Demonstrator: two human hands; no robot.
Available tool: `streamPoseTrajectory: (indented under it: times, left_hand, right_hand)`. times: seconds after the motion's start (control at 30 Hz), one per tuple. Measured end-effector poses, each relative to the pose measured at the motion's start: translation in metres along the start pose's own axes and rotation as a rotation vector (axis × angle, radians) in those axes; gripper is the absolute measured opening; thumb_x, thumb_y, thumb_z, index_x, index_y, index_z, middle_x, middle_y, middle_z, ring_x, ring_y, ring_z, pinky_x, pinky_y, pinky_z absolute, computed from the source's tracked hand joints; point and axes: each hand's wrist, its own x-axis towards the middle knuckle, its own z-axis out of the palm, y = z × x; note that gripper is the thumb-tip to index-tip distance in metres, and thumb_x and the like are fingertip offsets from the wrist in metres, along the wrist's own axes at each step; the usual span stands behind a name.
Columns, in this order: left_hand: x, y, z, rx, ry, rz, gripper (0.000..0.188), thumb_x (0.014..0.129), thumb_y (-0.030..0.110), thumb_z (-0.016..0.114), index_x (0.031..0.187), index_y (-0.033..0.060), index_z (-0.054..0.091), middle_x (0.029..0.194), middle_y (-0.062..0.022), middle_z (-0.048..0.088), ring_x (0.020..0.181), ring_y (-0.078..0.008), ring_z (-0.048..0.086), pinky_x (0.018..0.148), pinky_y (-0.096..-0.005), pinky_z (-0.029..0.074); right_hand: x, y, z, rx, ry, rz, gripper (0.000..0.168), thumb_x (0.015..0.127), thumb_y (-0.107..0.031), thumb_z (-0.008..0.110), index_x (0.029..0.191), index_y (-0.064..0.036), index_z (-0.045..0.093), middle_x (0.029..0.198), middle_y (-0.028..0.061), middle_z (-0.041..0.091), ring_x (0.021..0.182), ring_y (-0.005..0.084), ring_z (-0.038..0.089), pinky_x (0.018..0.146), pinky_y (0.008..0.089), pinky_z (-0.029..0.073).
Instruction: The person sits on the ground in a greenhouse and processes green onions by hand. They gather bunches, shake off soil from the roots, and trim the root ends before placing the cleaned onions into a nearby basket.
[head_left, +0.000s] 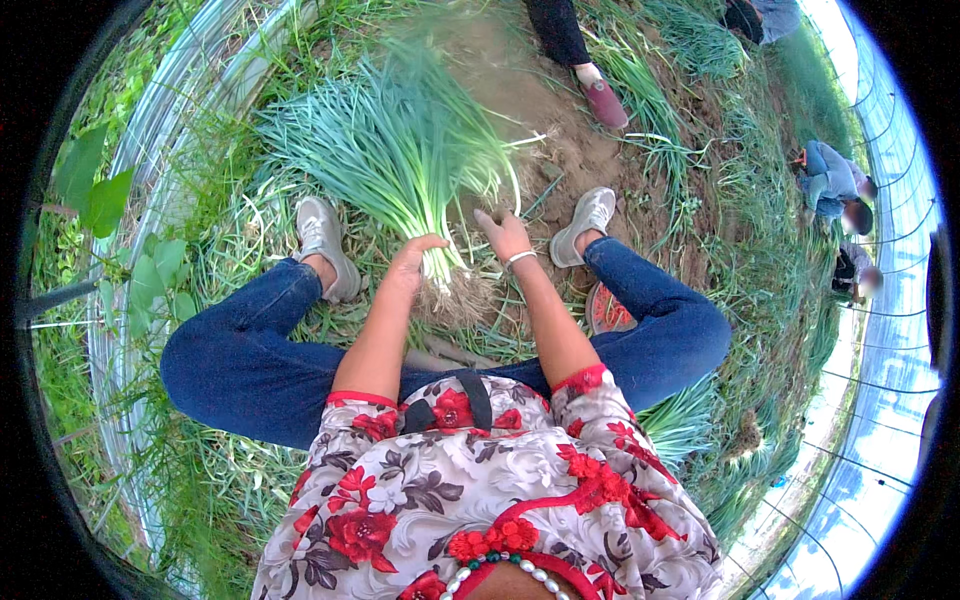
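My left hand (411, 264) is closed around a thick bundle of scallion-like plants (416, 191). Their pale stalks gather at the thumb, and the long green leaves fan out away from me. Below the grip hangs a tangle of brown fibrous roots (454, 296). Just right of the bundle is my right hand (510, 238), a white bracelet at its wrist and its thumb held apart from the curled fingers. One bent pale stem (515, 184) comes down to those fingers; whether they pinch it is not clear.
My grey shoes (322, 240) (589, 225) flank the bundle. An orange-red mesh-like object (611, 307) lies beside my right leg. Ahead, a person's maroon shoe (604, 103) rests on bare soil. More cut plants (679, 420) lie at right, where people (832, 180) crouch along the plastic greenhouse wall (892, 300).
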Motion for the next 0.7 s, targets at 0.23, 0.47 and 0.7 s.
streamPoseTrajectory:
  times: [0.23, 0.47, 0.7]
  left_hand:
    - [0.003, 0.009, -0.005, -0.092, -0.099, -0.035, 0.021, 0.069, 0.009, 0.062, 0.086, -0.0035, 0.061, 0.077, -0.0145, 0.064, 0.065, -0.024, 0.063, 0.061, -0.0361, 0.054]
    - [0.0, 0.002, -0.017, -0.1, 0.004, -0.084, 0.027, 0.07, 0.008, 0.062, 0.093, -0.0047, 0.06, 0.08, -0.0129, 0.064, 0.066, -0.0231, 0.063, 0.063, -0.0337, 0.053]
    - [0.016, -0.008, 0.002, -0.092, 0.041, -0.143, 0.026, 0.069, 0.005, 0.062, 0.094, -0.0033, 0.06, 0.084, -0.0133, 0.065, 0.07, -0.0245, 0.065, 0.065, -0.0368, 0.054]
  right_hand:
    - [0.08, 0.066, 0.078, -0.011, 0.056, 0.076, 0.072, 0.067, -0.038, 0.071, 0.117, 0.009, 0.048, 0.116, 0.0256, 0.054, 0.108, 0.037, 0.053, 0.091, 0.0387, 0.042]
    - [0.086, 0.057, 0.1, 0.09, -0.409, 0.047, 0.056, 0.075, -0.032, 0.061, 0.124, -0.006, 0.047, 0.118, 0.0232, 0.054, 0.109, 0.0366, 0.052, 0.094, 0.0409, 0.039]
    - [0.032, 0.067, 0.049, 0.632, -0.577, 0.183, 0.046, 0.088, -0.033, 0.051, 0.117, 0.003, 0.053, 0.103, 0.013, 0.062, 0.09, 0.0199, 0.06, 0.079, 0.0348, 0.047]
